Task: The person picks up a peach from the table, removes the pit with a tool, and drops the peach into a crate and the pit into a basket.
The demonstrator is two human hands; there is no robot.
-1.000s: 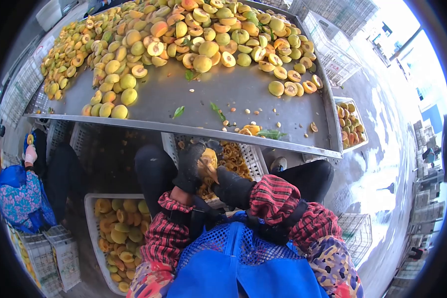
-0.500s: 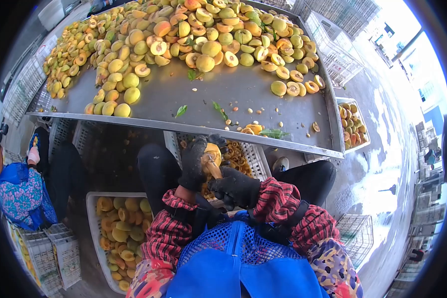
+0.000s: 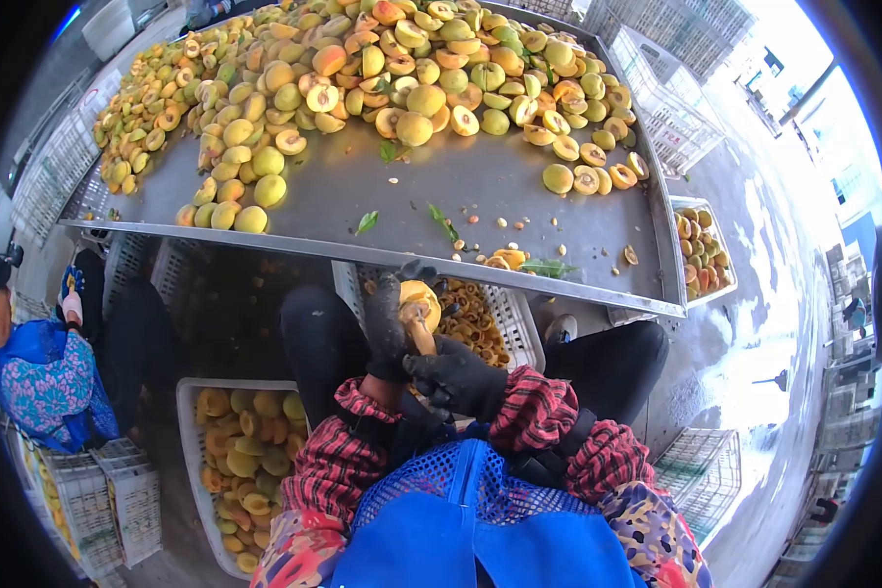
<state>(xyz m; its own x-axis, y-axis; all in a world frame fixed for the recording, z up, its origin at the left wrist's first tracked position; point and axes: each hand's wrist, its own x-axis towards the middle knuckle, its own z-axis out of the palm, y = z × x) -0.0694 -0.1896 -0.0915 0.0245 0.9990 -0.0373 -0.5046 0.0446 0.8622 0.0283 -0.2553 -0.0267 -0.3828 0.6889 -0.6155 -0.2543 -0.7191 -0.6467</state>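
My left hand (image 3: pixel 386 318), in a dark glove, is wrapped round a halved yellow peach (image 3: pixel 419 297), cut side up. My right hand (image 3: pixel 458 377), gloved too, is closed on a tan, stick-like tool (image 3: pixel 422 335). The tool's upper end meets the peach's cut face; its tip cannot be made out. Both hands are in front of the metal table's near edge, above a white crate (image 3: pixel 517 328) of pitted peach pieces (image 3: pixel 472 318).
On the metal table (image 3: pixel 323 191) lies a large heap of peaches (image 3: pixel 363 83), many halved, with loose pits and leaves nearer me. A crate of peaches (image 3: pixel 245 461) stands at my left, another crate (image 3: pixel 701 250) at the right. A co-worker (image 3: pixel 49 377) sits at far left.
The view has shifted slightly. The peach in my left hand is turned more towards me, showing more of its cut face; my right hand stays closed on the tool.
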